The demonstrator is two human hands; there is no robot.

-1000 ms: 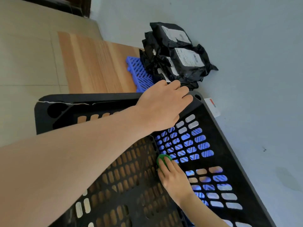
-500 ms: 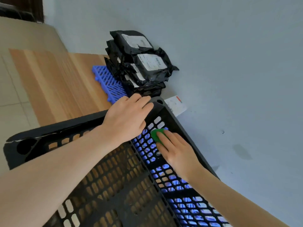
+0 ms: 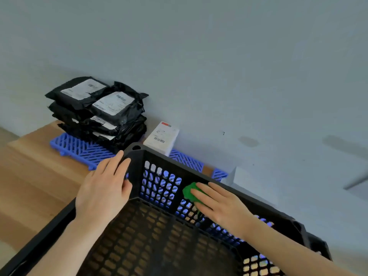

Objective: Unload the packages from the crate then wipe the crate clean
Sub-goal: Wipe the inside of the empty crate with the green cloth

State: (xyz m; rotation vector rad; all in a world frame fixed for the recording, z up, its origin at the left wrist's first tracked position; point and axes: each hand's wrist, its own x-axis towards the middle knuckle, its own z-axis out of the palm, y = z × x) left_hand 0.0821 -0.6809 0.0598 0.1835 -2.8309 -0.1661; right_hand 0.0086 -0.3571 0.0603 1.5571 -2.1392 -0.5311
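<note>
Big black crate [image 3: 163, 242] taking up the near part of the wooden surface [image 3: 35, 176], emptied out, lattice floor and walls bare. Blue slatted mat [image 3: 79, 148] along the far edge by the wall, partly under the crate. Stack of black packages [image 3: 97, 112] piled on the mat's left end, white labels up, just beyond the crate's far corner. Small white box [image 3: 162, 137] right beside the stack, touching the wall. Left hand [image 3: 103, 190] wrapped round that far corner, fingers loosely together, steadying. Right hand [image 3: 219, 204] flat, fingers together, pressing a green cloth [image 3: 188, 192] against the inside of the far wall.
</note>
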